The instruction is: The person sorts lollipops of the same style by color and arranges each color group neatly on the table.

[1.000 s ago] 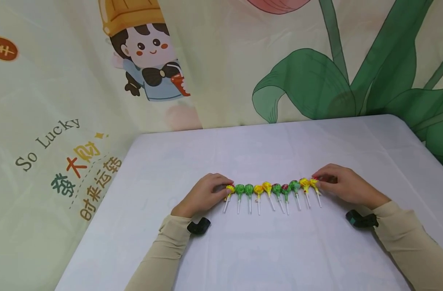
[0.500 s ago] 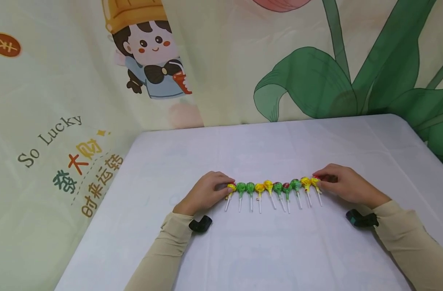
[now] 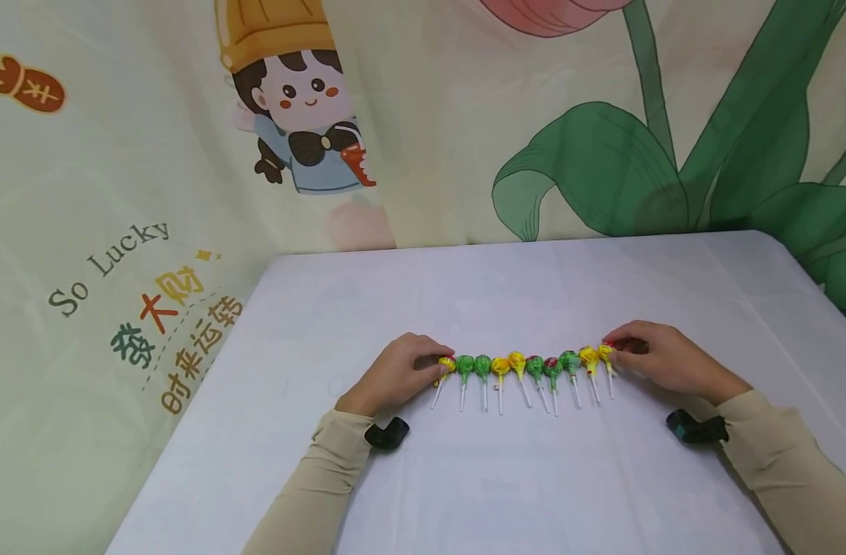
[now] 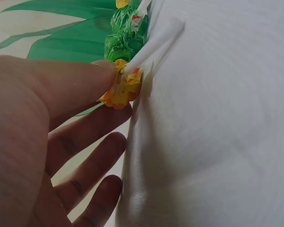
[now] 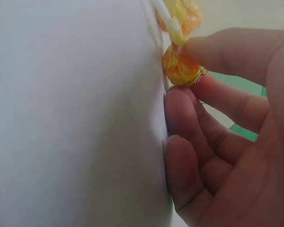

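Cloth (image 3: 429, 154) of pale cream, printed with large green leaves, a pink flower and a cartoon child in an orange hat, hangs behind a broad table under a smooth white cover (image 3: 506, 486). In the head view these prints sit lower and further right than half a second ago, and the red-brown printed money pouch (image 3: 28, 85) at the left now shows whole where the edge cut it off. Long beige fabric sleeves (image 3: 308, 486) reach in from both sides.

The left hand (image 3: 398, 370) and right hand (image 3: 665, 361) remain at opposite ends of a gently bowed row of ten wrapped lollipops (image 3: 517, 362), whose order is unchanged. Beside each wrist is a small black camera (image 3: 387, 434).

At the left end, the thumb and forefinger pinch a round yellow-and-red lollipop in crinkled wrapper (image 4: 122, 92); three lower fingers are spread apart near the cover. At the right end, the thumb and forefinger pinch a yellow-orange lollipop in shiny wrapper (image 5: 182, 66), the other fingers bent below it, their tips by the cover. Between these two lie green and yellow heads side by side, their slim white sticks (image 3: 524, 391) towards the person.
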`<state>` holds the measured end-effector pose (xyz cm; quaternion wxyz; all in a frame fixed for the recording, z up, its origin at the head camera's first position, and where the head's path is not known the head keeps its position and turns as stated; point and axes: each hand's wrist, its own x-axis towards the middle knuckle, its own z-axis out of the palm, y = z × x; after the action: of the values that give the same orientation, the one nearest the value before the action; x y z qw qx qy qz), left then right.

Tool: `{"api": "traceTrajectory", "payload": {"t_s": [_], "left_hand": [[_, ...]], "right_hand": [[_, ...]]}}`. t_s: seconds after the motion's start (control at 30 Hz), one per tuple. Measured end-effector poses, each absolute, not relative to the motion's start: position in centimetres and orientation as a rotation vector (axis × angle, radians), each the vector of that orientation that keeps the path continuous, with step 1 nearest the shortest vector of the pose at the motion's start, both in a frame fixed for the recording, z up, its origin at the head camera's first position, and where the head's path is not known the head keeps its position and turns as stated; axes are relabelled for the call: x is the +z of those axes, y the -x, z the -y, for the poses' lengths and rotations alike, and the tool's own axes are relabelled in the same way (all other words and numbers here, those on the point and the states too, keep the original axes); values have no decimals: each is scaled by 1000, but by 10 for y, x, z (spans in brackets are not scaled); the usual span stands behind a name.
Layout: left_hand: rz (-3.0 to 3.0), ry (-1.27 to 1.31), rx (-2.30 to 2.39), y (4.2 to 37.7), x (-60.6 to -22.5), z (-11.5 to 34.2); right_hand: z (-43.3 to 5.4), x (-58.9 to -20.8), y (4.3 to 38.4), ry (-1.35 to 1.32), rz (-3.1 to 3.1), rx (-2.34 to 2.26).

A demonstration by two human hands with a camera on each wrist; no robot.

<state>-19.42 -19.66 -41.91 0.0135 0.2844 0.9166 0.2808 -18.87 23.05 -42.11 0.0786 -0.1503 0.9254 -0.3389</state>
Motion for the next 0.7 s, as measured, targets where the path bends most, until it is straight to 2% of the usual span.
{"api": "traceTrajectory", "payload": {"t_s": [0.7], "left_hand": [[-2840, -865, 913, 192, -419, 198]], "right_hand": [[-229, -413, 224, 410, -2707, -962]]}}
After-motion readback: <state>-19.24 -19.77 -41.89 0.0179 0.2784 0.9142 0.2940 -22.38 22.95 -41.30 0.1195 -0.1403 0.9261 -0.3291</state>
